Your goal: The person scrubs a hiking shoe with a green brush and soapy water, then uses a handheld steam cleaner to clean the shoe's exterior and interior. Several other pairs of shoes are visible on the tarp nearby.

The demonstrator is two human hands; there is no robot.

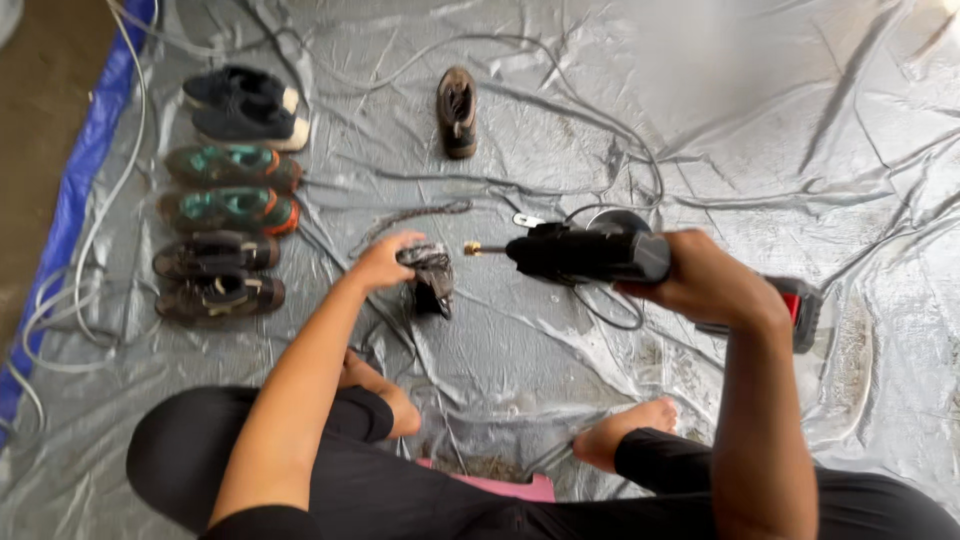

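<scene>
6 shoes point(228, 205) in a column at left, 1 shoe point(457, 111) apart ahead, all on tarp point(780, 130)

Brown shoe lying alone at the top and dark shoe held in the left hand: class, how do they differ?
The brown shoe lies untouched on the grey sheet; the dark shoe is gripped by the left hand. The brown shoe lies far from the spray gun; the dark shoe sits just before its brass nozzle. Both are single shoes, apart from the row of pairs.

A dark, wet-looking shoe point(430, 275) is tilted on its side just above the grey tarp. A black spray gun point(585, 253) with a red-trimmed base lies level, its brass nozzle pointing left, close to the shoe
</scene>
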